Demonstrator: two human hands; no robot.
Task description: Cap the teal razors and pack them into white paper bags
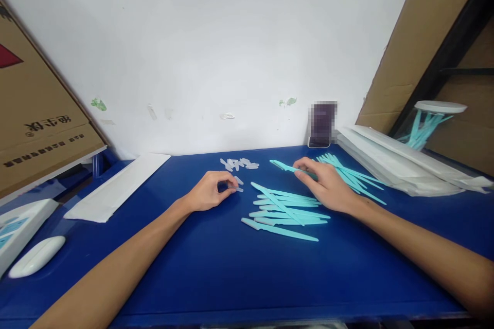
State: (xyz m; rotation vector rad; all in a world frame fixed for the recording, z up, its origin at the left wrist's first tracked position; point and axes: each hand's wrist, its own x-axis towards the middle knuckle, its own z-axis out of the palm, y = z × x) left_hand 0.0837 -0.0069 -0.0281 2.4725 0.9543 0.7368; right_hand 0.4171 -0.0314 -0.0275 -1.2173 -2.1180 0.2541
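My right hand (322, 180) pinches a turquoise eyebrow razor (283, 165), its blade end pointing left and its handle partly hidden by my fingers. To the left, my left hand (212, 190) has thumb and forefinger closed on a small clear plastic cap (239, 189). Another cap lies close beside those fingertips. Just behind, several loose clear caps (237, 164) form a small heap on the blue table (216, 267). Between my hands and nearer to me lie several turquoise razors (285, 234), one crossing over the others. Behind my right hand rests a second pile of razors (347, 169).
At the right are white plastic packets (401, 164) and a white-lidded clear jar (440, 108) of turquoise razors. A phone (322, 126) leans on the wall. At the left are a white sleeve (119, 185), a white mouse (37, 257) and a cardboard box (42, 108).
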